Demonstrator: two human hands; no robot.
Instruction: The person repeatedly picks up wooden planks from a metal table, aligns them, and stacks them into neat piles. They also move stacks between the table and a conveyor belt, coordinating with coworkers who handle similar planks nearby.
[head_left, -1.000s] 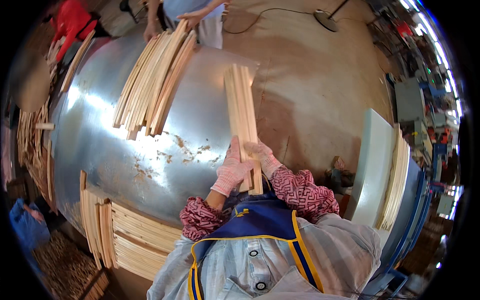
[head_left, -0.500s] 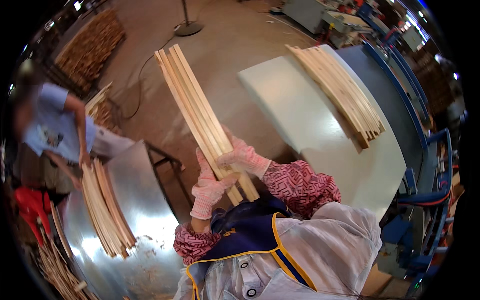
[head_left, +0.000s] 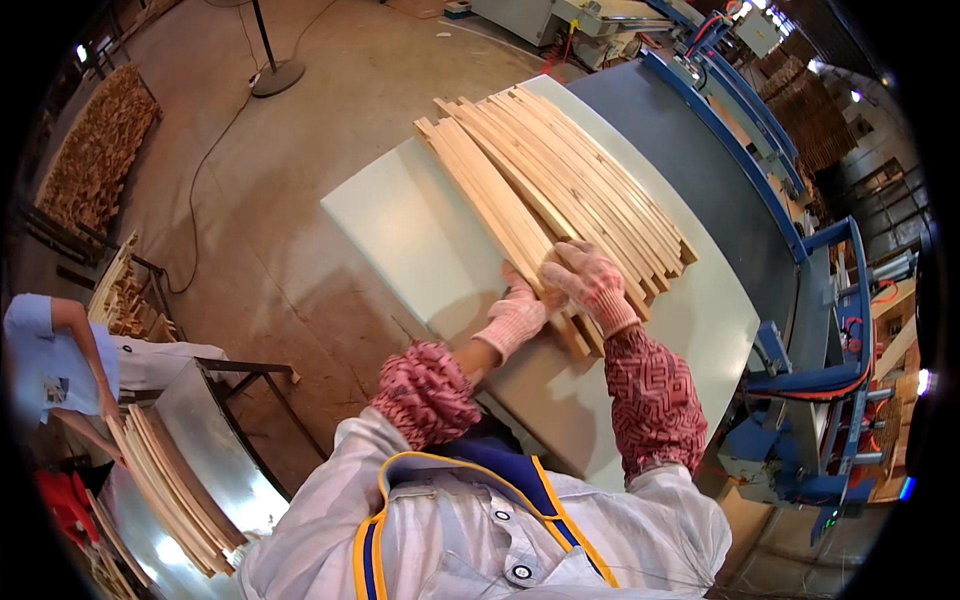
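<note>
A bundle of long pale wooden strips [head_left: 487,193] lies at a slant on the light table [head_left: 375,215], its near end in my gloved hands. My left hand [head_left: 518,312] grips the bundle's left side, fingers curled around the edge. From above and the right, my right hand [head_left: 588,283] closes over the same strips. Beside them on the right, a wider row of wooden strips [head_left: 590,175] rests on the tabletop. The two groups nearly touch at the far end, with a narrow gap nearer me. The undersides of my fingers are hidden.
At the left, a co-worker's hand [head_left: 108,402] is at strips [head_left: 170,485] on a shiny metal table [head_left: 195,405]. A blue-framed machine [head_left: 800,370] stands close on the right. A stand with a round base [head_left: 278,78] and a cable [head_left: 205,160] are on the floor.
My body has turned right. Both hands have carried the bundle of strips over to the light table, where it lies alongside the other row.
</note>
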